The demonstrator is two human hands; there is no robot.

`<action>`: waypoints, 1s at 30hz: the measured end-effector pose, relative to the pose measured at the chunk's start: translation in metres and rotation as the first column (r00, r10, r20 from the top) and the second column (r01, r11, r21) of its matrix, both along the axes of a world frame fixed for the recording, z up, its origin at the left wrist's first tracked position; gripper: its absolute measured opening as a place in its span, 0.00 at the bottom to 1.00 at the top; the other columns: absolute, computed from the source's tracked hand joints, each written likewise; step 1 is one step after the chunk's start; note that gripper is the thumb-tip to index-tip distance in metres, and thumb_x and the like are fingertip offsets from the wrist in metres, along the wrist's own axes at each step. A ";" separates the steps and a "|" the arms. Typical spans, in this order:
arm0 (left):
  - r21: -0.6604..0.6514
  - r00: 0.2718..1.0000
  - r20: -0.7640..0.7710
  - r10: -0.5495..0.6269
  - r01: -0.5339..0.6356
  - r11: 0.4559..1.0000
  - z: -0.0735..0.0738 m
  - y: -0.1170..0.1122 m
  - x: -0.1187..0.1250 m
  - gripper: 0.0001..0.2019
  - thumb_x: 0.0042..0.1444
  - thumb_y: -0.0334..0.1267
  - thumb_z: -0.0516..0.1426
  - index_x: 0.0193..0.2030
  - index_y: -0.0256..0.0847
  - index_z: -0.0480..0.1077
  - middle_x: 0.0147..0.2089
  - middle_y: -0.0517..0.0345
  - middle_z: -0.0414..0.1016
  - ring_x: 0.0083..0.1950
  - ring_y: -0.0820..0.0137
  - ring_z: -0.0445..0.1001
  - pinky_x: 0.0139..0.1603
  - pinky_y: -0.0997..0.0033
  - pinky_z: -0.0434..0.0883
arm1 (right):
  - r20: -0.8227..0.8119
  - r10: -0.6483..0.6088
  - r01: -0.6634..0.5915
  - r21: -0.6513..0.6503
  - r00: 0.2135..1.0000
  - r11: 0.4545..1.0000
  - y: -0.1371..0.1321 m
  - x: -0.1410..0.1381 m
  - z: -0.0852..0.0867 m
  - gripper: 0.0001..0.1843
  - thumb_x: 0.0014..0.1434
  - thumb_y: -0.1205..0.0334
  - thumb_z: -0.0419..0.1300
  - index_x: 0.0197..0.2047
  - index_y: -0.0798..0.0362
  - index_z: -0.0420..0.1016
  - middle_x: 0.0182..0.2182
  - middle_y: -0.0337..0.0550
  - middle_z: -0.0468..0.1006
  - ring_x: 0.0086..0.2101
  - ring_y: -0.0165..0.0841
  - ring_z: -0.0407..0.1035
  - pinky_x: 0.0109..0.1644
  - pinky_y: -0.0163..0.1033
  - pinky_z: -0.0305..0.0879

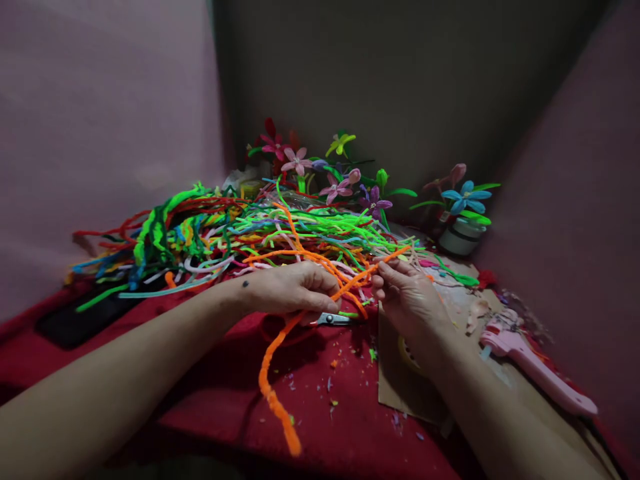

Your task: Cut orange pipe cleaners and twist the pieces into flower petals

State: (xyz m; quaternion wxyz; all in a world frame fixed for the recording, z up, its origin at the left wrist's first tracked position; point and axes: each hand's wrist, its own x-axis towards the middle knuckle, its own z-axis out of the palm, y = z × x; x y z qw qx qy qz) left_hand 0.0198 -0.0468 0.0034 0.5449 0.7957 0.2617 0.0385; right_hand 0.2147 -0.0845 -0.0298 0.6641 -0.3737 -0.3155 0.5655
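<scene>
My left hand [293, 288] is closed around an orange pipe cleaner [274, 387]; its long fuzzy tail hangs down over the red cloth [320, 413] toward me. My right hand [407, 293] pinches the same orange pipe cleaner a little farther up, where it runs on to the upper right. Both hands hover just in front of a big tangled heap of pipe cleaners [240, 233] in green, orange, blue, pink and white. The blades of a pair of scissors [334, 319] lie on the cloth right under my left hand.
Finished pipe-cleaner flowers [340, 180] stand at the back against the wall. A small pot with a blue flower [463, 230] stands at right. A pink glue gun [535, 365] lies on brown cardboard [400, 380]. Coloured scraps dot the cloth. A black flat object [70, 323] lies at left.
</scene>
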 end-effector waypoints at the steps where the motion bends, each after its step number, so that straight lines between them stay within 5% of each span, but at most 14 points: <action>1: 0.001 1.000 -0.006 -0.019 0.019 1.000 0.000 -0.001 0.000 0.14 0.54 0.46 0.55 0.26 0.37 0.63 0.19 0.65 0.62 0.18 0.80 0.57 0.17 0.80 0.55 | -0.015 -0.009 0.009 0.001 1.000 1.000 0.000 0.001 0.000 0.08 0.41 0.70 0.67 0.25 0.56 0.71 0.18 0.34 0.69 0.17 0.22 0.63 0.16 0.25 0.59; 5: 0.057 0.998 -0.022 -0.061 0.062 0.996 0.001 -0.003 0.001 0.16 0.55 0.47 0.54 0.25 0.38 0.61 0.19 0.66 0.57 0.19 0.80 0.54 0.17 0.79 0.52 | -0.067 -0.107 0.107 0.000 0.992 0.994 0.005 0.012 0.007 0.09 0.42 0.74 0.64 0.25 0.55 0.68 0.21 0.34 0.68 0.18 0.20 0.63 0.17 0.24 0.59; 11: 0.220 0.997 -0.049 0.052 -0.040 0.975 0.007 -0.013 -0.003 0.17 0.58 0.47 0.51 0.24 0.37 0.62 0.22 0.64 0.56 0.22 0.78 0.53 0.21 0.78 0.52 | -0.140 -0.263 0.256 -0.069 0.955 0.964 0.012 0.031 0.022 0.12 0.46 0.82 0.56 0.23 0.56 0.63 0.20 0.34 0.65 0.17 0.19 0.60 0.16 0.21 0.56; 18: -0.171 0.986 -0.044 0.162 -0.168 0.971 -0.002 -0.052 -0.018 0.16 0.60 0.49 0.49 0.34 0.38 0.68 0.18 0.68 0.50 0.19 0.78 0.47 0.17 0.77 0.47 | -0.151 -0.248 0.245 -0.038 0.957 0.969 0.004 0.028 0.027 0.15 0.44 0.86 0.52 0.24 0.56 0.62 0.21 0.34 0.64 0.17 0.18 0.58 0.14 0.21 0.52; 22: -0.221 0.989 -0.133 -0.071 0.040 0.974 -0.003 -0.079 -0.028 0.16 0.60 0.48 0.48 0.35 0.39 0.70 0.19 0.65 0.56 0.20 0.77 0.54 0.19 0.77 0.52 | -0.160 -0.199 0.195 -0.040 0.967 0.980 0.002 0.029 0.029 0.15 0.43 0.86 0.52 0.23 0.54 0.60 0.21 0.34 0.63 0.17 0.19 0.57 0.14 0.22 0.50; 25: -0.109 0.924 -0.201 -0.325 0.309 0.945 0.009 -0.087 -0.039 0.10 0.59 0.39 0.52 0.36 0.41 0.74 0.25 0.58 0.69 0.27 0.73 0.67 0.27 0.77 0.61 | -0.173 -0.171 0.165 -0.050 0.970 0.985 0.002 0.030 0.031 0.13 0.45 0.84 0.52 0.25 0.55 0.62 0.21 0.35 0.63 0.17 0.19 0.57 0.14 0.22 0.51; 27: 0.002 0.900 -0.276 -0.336 0.350 0.937 0.018 -0.081 -0.046 0.08 0.57 0.35 0.54 0.38 0.41 0.75 0.29 0.55 0.74 0.31 0.71 0.71 0.29 0.78 0.62 | -0.172 -0.119 0.114 -0.038 0.978 0.993 0.001 0.031 0.031 0.11 0.46 0.81 0.53 0.26 0.56 0.63 0.20 0.34 0.64 0.16 0.19 0.56 0.14 0.22 0.52; 28: 0.079 0.915 -0.267 -0.302 0.333 0.940 0.020 -0.075 -0.048 0.09 0.57 0.36 0.54 0.39 0.40 0.75 0.30 0.55 0.75 0.31 0.71 0.72 0.30 0.78 0.63 | -0.162 -0.073 0.069 -0.033 0.984 0.997 0.000 0.031 0.031 0.10 0.46 0.80 0.54 0.26 0.56 0.64 0.20 0.34 0.64 0.16 0.18 0.56 0.14 0.22 0.52; 30: 0.352 0.980 -0.195 -0.051 0.118 0.928 0.017 -0.058 -0.047 0.10 0.59 0.36 0.50 0.40 0.39 0.73 0.34 0.56 0.75 0.34 0.72 0.71 0.34 0.78 0.65 | -0.130 0.041 -0.045 -0.026 0.991 0.999 -0.001 0.030 0.029 0.08 0.45 0.78 0.57 0.26 0.57 0.66 0.20 0.34 0.65 0.16 0.18 0.56 0.14 0.21 0.52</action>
